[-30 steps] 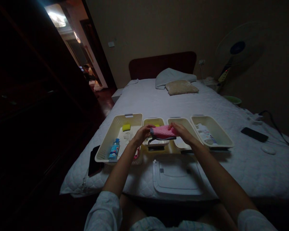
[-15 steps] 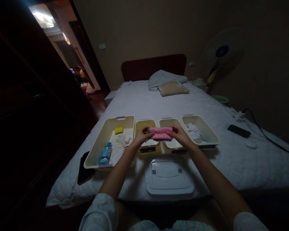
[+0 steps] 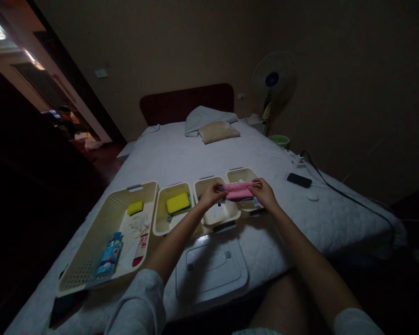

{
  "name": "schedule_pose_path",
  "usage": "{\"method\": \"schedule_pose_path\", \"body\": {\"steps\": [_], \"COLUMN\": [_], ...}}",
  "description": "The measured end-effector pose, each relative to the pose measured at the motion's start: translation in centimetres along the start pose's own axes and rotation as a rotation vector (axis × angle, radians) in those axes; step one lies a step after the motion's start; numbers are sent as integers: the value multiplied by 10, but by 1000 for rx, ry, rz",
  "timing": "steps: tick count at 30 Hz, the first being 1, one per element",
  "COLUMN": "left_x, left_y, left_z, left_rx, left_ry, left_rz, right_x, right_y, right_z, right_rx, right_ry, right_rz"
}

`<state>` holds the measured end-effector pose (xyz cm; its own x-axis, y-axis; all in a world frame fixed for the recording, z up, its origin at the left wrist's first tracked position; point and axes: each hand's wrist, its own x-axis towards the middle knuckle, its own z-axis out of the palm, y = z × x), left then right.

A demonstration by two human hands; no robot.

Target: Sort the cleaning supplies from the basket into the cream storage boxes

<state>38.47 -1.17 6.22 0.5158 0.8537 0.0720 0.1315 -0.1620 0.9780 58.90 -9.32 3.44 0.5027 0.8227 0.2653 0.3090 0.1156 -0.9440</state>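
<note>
1. cloth (image 3: 239, 191), pink, held above the two right-hand bins (image 3: 235, 176)
2. clamped at left end by left hand (image 3: 210, 195), at right end by right hand (image 3: 265, 194)
3. near, on bed (image 3: 171, 153): white lid (image 3: 214, 267)

The cloth (image 3: 239, 191) is pink, with a bumpy weave and darker trim showing along parts of its edge. Folded into a narrow band, it lies nearly level between the hands, the left hand (image 3: 211, 195) at its 9 o'clock end, the right hand (image 3: 264, 193) at 3 o'clock. It is held up at 4 o'clock from the view's centre.
</note>
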Motion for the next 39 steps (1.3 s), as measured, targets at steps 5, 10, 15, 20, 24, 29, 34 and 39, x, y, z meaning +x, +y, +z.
{"method": "schedule_pose_path", "body": {"steps": [5, 10, 15, 20, 24, 29, 34, 39], "left_x": [53, 90, 107, 110, 108, 111, 119, 124], "left_y": [-6, -6, -11, -16, -21, -27, -34, -43], "left_z": [31, 51, 62, 69, 76, 80, 77, 77], "left_rx": [276, 719, 1008, 1190, 1272, 1256, 1234, 1056], "left_ry": [-40, -48, -101, -96, -119, -176, -280, -253], "left_rz": [55, 66, 44, 114, 161, 162, 80, 26], "right_x": [32, 62, 84, 86, 81, 78, 80, 81], "right_y": [18, 25, 30, 41, 50, 56, 60, 64], "right_z": [-19, -19, -12, -5, 3, 7, 9, 13], "right_rx": [-274, -528, -728, -873, -976, -1051, -1040, -1058], "right_ry": [61, 32, -80, -167, -223, -257, -340, -353], "right_rz": [-75, -115, -122, -92, -80, -115, -124, -137]}}
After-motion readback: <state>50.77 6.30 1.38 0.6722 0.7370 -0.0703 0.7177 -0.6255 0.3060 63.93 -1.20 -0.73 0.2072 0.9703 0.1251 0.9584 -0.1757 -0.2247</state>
